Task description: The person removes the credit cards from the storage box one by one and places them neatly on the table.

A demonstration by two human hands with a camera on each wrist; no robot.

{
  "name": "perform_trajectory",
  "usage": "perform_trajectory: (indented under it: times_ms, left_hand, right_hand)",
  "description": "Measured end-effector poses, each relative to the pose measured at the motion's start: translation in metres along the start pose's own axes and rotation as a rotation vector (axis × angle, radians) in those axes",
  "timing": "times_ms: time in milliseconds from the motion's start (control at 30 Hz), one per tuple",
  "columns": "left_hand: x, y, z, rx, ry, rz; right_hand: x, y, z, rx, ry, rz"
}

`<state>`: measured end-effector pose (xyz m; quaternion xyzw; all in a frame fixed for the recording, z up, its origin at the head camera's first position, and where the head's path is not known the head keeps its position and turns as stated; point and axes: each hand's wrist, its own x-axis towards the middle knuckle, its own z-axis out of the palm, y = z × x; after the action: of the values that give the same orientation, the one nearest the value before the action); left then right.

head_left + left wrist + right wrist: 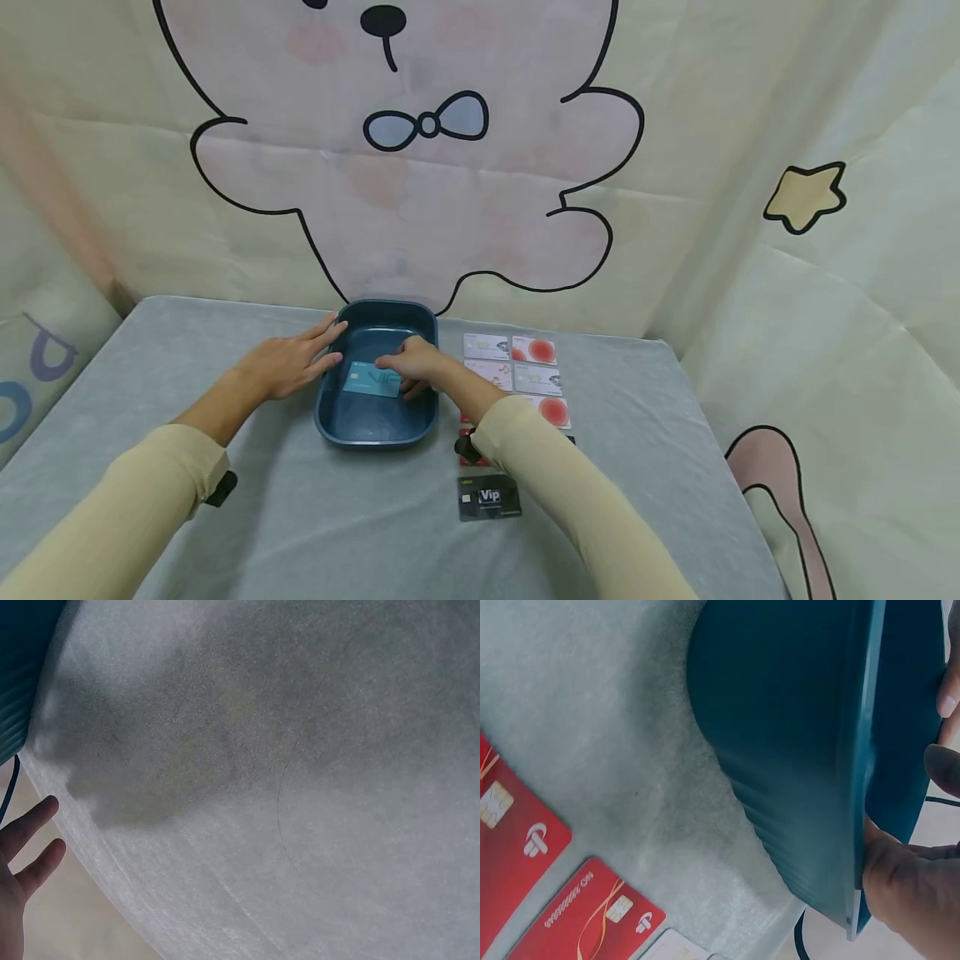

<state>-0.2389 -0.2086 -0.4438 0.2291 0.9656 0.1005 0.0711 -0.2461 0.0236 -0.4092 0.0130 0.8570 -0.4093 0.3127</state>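
A dark blue rectangular bin (375, 429) stands at the back of the table. Inside it is a light blue bank card (367, 379) with a chip and VIP lettering. My right hand (420, 365) reaches over the bin's right side, fingers curled at the card's right end and covering that end. In the right wrist view its fingers (915, 877) dip behind the near rim. My left hand (288, 362) touches the bin's left rim with fingers extended; two of its fingers (34, 832) show in the left wrist view.
Right of the bin, several cards lie in two columns, white ones (486, 347) and ones with red circles (534, 350). Red cards (600, 915) lie partly under my right forearm. A black Vip card (489, 498) is nearest me. Grey cloth (322, 517) covers the table; a printed curtain hangs behind.
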Motion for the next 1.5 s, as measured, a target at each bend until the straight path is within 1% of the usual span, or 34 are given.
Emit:
perform_trajectory:
  times_ms: [267,433,567,700,900,1067,1233,1500]
  left_hand:
    - [-0.002,-0.001,-0.001,0.001,0.009,0.007]
    - [-0.001,-0.002,0.000,0.002,0.011,0.006]
    - [0.000,-0.003,0.001,0.002,0.008,0.001]
    - [0.000,-0.004,0.003,0.005,0.019,0.009]
    - [0.000,-0.004,0.004,0.008,0.023,0.012]
    - [0.000,-0.005,0.004,0.006,0.027,0.011]
    - [0.000,-0.005,0.004,0.010,0.033,0.015]
    - [0.000,-0.005,0.004,0.008,0.028,0.014]
  right_hand:
    - [0.005,-0.003,0.007,-0.021,0.052,0.008]
    - [0.010,-0.004,0.010,0.001,0.087,0.027]
    - [0.011,-0.005,0.010,0.042,0.091,0.039]
    - [0.010,-0.005,0.010,0.097,0.086,0.047]
    - [0.013,-0.008,0.009,0.171,0.106,0.124]
    - [0.016,-0.012,0.004,0.235,0.071,0.189]
    - [0.018,-0.015,0.001,0.285,0.032,0.236]
    - [0.020,-0.018,0.000,0.308,-0.014,0.294]
